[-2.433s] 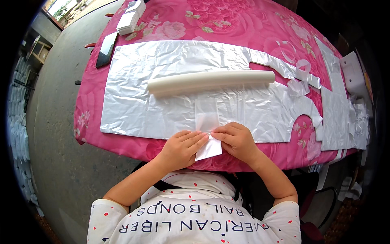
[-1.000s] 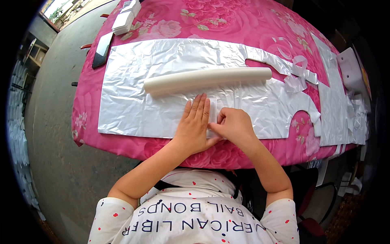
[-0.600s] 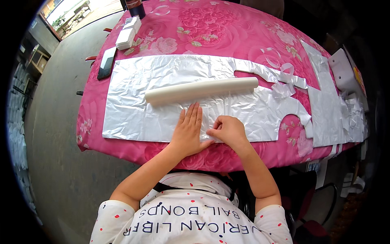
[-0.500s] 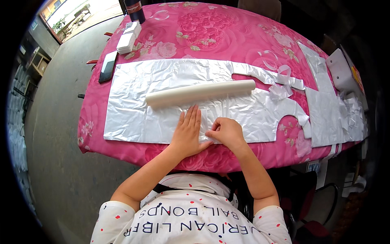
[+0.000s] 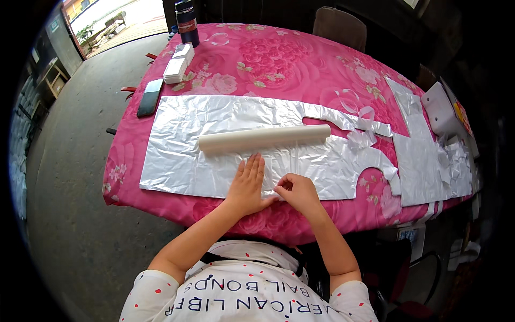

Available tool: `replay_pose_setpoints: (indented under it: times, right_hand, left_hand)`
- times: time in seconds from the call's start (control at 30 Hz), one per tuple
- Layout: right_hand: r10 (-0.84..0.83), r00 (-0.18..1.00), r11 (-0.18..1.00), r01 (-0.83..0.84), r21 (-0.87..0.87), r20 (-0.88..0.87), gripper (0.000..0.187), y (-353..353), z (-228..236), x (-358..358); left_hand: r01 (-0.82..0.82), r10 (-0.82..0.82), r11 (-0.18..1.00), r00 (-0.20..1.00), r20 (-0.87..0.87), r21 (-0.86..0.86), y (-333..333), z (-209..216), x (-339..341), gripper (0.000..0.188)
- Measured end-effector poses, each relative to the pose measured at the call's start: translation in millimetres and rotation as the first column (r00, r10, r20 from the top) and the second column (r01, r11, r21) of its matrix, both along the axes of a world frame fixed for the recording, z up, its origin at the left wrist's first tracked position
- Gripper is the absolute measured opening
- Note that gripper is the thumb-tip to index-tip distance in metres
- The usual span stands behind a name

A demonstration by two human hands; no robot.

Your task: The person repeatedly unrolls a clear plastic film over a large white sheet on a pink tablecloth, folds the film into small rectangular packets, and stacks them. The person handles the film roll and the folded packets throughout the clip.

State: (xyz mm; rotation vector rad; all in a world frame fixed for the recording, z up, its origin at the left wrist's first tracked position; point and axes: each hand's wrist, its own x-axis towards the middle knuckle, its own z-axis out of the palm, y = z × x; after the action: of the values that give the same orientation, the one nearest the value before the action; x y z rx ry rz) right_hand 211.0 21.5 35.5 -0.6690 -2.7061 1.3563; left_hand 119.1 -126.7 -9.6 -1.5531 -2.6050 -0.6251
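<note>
A silvery-white plastic bag [image 5: 177, 145] with cut-out handles at its right end lies flat across the table. On top of it rests a long off-white roll [image 5: 263, 139], set roughly lengthwise. My left hand [image 5: 247, 185] is spread flat on the bag just below the roll, fingers pointing away from me, thumb along the near edge. Close to that thumb, my right hand [image 5: 298, 192] has its thumb and forefinger pinched at the bag's near edge. What lies between those fingertips is small and partly hidden, but appears to be the bag's film.
A pink flowered cloth [image 5: 279, 53] covers the table. More silvery plastic [image 5: 421, 161] lies at the right, beside a white box [image 5: 441, 110]. At the far left are a phone [image 5: 150, 99], small white stacks [image 5: 176, 70] and a dark bottle [image 5: 186, 24]. A chair [image 5: 340, 29] stands beyond.
The view has tilted up, so the table sits lower in the picture. My left hand stays flat on the bag; my right hand keeps its pinch near the edge with little movement.
</note>
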Motion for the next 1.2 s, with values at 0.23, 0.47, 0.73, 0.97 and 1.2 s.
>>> replay_pose_setpoints:
  times: [0.23,0.47,0.73,0.97,1.2]
  right_hand:
    - [0.369,0.496,0.670,-0.728,-0.145,-0.786,0.022,-46.9,137.0,48.4]
    - [0.098,-0.142,0.495,-0.852,0.172,-0.985,0.011,-66.2,179.5,36.2]
    - [0.031,0.033,0.533,-0.846,-0.011,-0.999,0.012,-66.3,184.2,30.7]
    - [0.367,0.367,0.309,-0.915,-0.260,-0.855,0.013,-23.8,151.5,20.6]
    - [0.456,0.844,0.630,-0.530,-0.567,-0.282,0.055,-26.8,19.1,-7.9]
  left_hand:
    - [-0.037,0.037,0.997,0.999,-0.002,-0.067,-6.9,-2.2,-2.0,0.100]
    - [0.005,-0.005,0.999,1.000,0.000,-0.052,0.7,2.1,-0.8,0.101]
    - [0.104,-0.100,0.982,0.994,0.032,-0.161,-15.9,10.1,7.8,0.103]
    - [0.523,-0.510,0.819,0.852,0.118,-0.238,-70.4,19.1,12.6,0.089]
    - [0.102,-0.445,0.866,0.606,0.659,0.490,-114.5,21.2,16.3,0.044]
